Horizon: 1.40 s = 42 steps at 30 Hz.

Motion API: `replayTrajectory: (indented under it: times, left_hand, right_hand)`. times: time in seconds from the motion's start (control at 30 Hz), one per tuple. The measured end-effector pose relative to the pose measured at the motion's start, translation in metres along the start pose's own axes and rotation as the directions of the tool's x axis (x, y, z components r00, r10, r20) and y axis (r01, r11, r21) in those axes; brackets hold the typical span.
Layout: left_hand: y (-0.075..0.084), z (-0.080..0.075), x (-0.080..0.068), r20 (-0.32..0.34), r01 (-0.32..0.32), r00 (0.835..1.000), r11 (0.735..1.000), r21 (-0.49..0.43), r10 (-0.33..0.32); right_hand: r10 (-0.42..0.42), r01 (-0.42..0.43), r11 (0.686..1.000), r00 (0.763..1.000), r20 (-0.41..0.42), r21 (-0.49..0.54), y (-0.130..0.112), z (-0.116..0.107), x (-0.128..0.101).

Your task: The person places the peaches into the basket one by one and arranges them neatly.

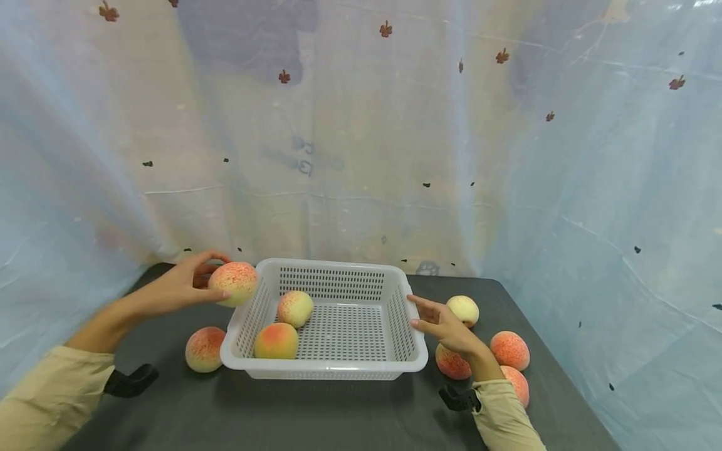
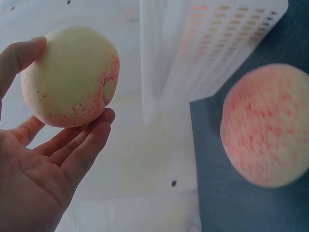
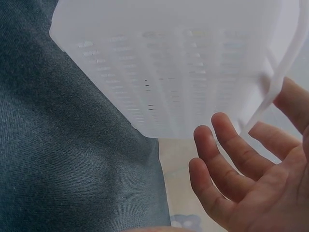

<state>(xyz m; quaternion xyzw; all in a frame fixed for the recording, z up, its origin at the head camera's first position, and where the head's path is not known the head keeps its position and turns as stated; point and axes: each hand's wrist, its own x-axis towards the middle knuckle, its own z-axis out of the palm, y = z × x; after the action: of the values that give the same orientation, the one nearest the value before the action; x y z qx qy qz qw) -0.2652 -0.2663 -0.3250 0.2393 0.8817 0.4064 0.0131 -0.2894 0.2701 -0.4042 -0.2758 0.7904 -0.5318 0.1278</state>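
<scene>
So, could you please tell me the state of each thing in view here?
left hand: grips a peach held up by the basket's left rim
right hand: open, fingers straight at the basket's right rim
basket: upright on the table, two peaches inside
peach on the table at left: lying loose
peaches on the table at right: four, lying loose

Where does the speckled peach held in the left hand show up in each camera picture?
Head: the round red-speckled yellow peach sits left of centre, at the white plastic basket's left rim.
Left wrist: it fills the upper left, held by fingertips.
Right wrist: not in view.
Shared landmark: the basket's slotted wall.
</scene>
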Motion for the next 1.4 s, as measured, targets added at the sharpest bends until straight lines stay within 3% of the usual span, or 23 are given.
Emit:
replayTrajectory:
  times: [0.4, 0.57, 1.0, 1.4]
  left_hand:
    - [0.018, 0.018, 0.026, 0.069, -0.023, 0.997, 0.995, -0.100, 0.030]
    - [0.025, 0.026, 0.039, 0.098, 0.008, 0.995, 0.996, -0.090, 0.001]
    - [0.029, 0.052, 0.075, 0.194, -0.016, 0.981, 0.999, -0.041, 0.024]
    - [0.031, 0.073, 0.117, 0.211, 0.031, 0.977, 0.999, 0.023, -0.035]
  right_hand:
    - [0.006, -0.006, 1.000, 1.000, 0.003, 0.000, -0.002, -0.002, 0.003]
    - [0.001, -0.001, 1.000, 1.000, -0.001, -0.017, 0.000, -0.002, 0.004]
    - [0.020, -0.020, 1.000, 1.000, 0.013, 0.009, -0.001, 0.000, 0.001]
    - [-0.003, 0.003, 1.000, 1.000, 0.007, -0.017, 0.001, -0.001, -0.001]
